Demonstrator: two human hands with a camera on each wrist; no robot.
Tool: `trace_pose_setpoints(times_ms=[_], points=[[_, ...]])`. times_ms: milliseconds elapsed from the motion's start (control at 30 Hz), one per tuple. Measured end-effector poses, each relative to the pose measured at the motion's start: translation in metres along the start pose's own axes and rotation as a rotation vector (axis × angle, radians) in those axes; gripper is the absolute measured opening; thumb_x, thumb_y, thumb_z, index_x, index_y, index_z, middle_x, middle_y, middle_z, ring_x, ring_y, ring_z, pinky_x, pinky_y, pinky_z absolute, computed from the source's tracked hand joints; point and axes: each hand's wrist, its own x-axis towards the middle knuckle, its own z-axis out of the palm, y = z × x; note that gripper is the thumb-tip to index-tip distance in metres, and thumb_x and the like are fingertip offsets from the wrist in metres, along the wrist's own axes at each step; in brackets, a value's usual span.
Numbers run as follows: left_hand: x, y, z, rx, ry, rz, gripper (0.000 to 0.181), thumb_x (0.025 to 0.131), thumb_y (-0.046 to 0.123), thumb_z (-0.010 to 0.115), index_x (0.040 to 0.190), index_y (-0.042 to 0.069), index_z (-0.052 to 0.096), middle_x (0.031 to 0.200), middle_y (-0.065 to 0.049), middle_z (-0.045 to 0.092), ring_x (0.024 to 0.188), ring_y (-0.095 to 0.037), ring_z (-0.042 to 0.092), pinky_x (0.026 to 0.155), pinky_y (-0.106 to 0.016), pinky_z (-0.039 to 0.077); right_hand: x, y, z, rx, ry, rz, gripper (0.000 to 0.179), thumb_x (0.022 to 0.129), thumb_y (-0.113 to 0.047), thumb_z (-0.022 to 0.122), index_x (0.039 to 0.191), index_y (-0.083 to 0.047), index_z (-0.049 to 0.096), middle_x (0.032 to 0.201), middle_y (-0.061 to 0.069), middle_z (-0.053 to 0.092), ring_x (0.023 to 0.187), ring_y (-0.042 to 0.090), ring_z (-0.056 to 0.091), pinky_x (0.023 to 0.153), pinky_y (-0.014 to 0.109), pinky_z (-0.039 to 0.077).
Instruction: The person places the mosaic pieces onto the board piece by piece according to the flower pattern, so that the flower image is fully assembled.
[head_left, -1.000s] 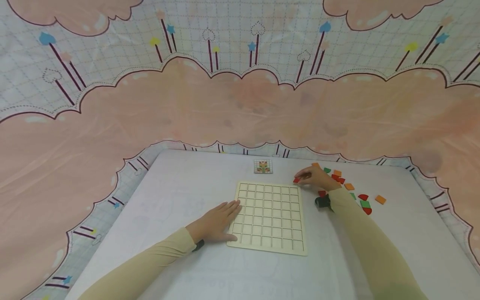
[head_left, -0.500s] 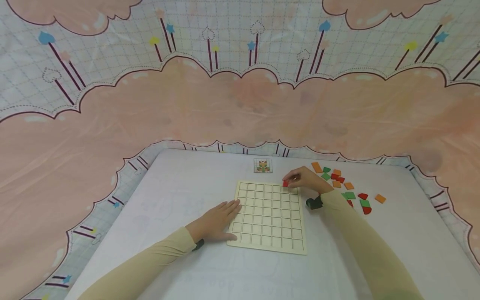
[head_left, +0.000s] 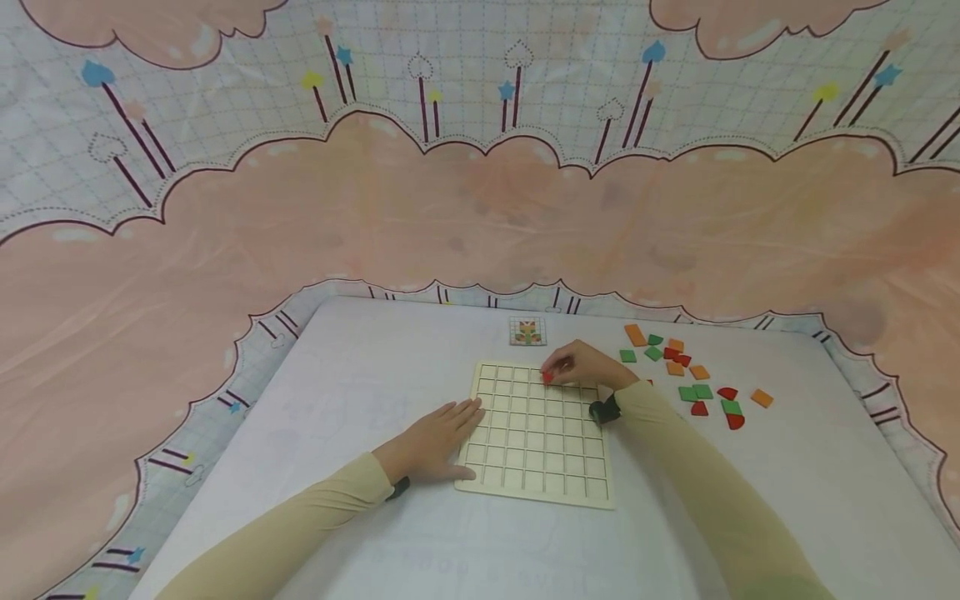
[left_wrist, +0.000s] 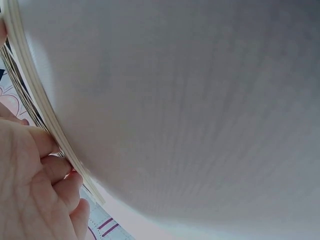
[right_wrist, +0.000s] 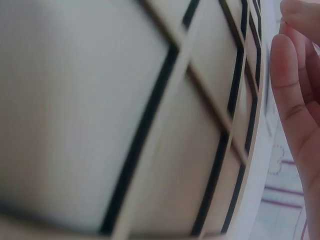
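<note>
A pale wooden grid board (head_left: 534, 458) lies on the white table in the head view. My left hand (head_left: 431, 442) rests on its left edge with fingers extended; the left wrist view has this hand (left_wrist: 37, 175) beside the board's rim (left_wrist: 55, 120). Over the board's top rows, my right hand (head_left: 583, 364) pinches a small red piece (head_left: 547, 378) between thumb and fingers. Whether that piece touches the board cannot be told. The right wrist view has the hand (right_wrist: 297, 105) close to the grid, the red piece hidden there.
Behind the board lies a small card (head_left: 528, 332) with a coloured pattern on a grid. Loose orange, green and red flat pieces, such as an orange tile (head_left: 761, 397) and a green tile (head_left: 627, 356), are scattered to the right. A patterned cloth (head_left: 480, 217) hangs behind the table.
My right hand has carried the red piece leftward from beside the board's top right corner to over its top rows. More loose pieces are uncovered. The left hand has stayed in place.
</note>
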Motion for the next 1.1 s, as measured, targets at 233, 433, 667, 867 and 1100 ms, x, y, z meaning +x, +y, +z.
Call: trace_pose_setpoints(times_ms=[233,433,667,867,1100], points=[[0.0,0.001,-0.002,0.002,-0.001,-0.003,0.093,0.087,0.065,0.045,0.15,0.002,0.018,0.158,-0.013,0.015,0.147,-0.024,0.016,0.12,-0.037,0.02,0.01,-0.007,0.007,-0.027,-0.089,-0.016,0.018,0.081,-0.003,0.07,0.098,-0.003,0.073,0.092,0.008,0.071,0.075,0.005,0.058,0.072,0.02,0.052],[-0.001,0.002,-0.003,0.001,0.004,0.004,0.093,0.087,0.065,0.046,0.15,0.002,0.018,0.158,-0.013,0.016,0.146,-0.024,0.017,0.12,-0.037,0.02,0.013,-0.009,0.011,-0.024,-0.119,-0.011,0.019,0.081,0.003,0.067,0.098,0.0,0.073,0.09,0.011,0.071,0.071,0.006,0.054,0.067,0.018,0.049],[-0.001,0.002,-0.002,0.01,0.018,0.013,0.093,0.087,0.065,0.046,0.149,0.002,0.019,0.158,-0.013,0.017,0.146,-0.024,0.018,0.119,-0.038,0.021,0.014,-0.012,0.014,-0.031,-0.101,0.007,0.02,0.081,0.005,0.064,0.098,0.0,0.073,0.083,0.008,0.068,0.071,0.009,0.05,0.065,0.018,0.045],[-0.002,0.002,-0.003,0.006,0.019,0.01,0.093,0.087,0.065,0.045,0.149,0.002,0.019,0.158,-0.013,0.016,0.146,-0.025,0.018,0.119,-0.038,0.021,0.015,-0.012,0.014,-0.018,-0.113,0.038,0.025,0.082,0.004,0.063,0.105,0.0,0.07,0.08,0.007,0.062,0.073,0.011,0.049,0.064,0.019,0.044],[-0.001,0.002,-0.002,-0.002,0.021,0.0,0.093,0.086,0.065,0.047,0.149,0.002,0.02,0.158,-0.013,0.017,0.146,-0.024,0.018,0.119,-0.038,0.022,0.014,-0.009,0.014,-0.003,-0.105,0.056,0.024,0.081,0.001,0.067,0.104,-0.002,0.07,0.079,0.002,0.061,0.072,0.011,0.05,0.065,0.021,0.045]])
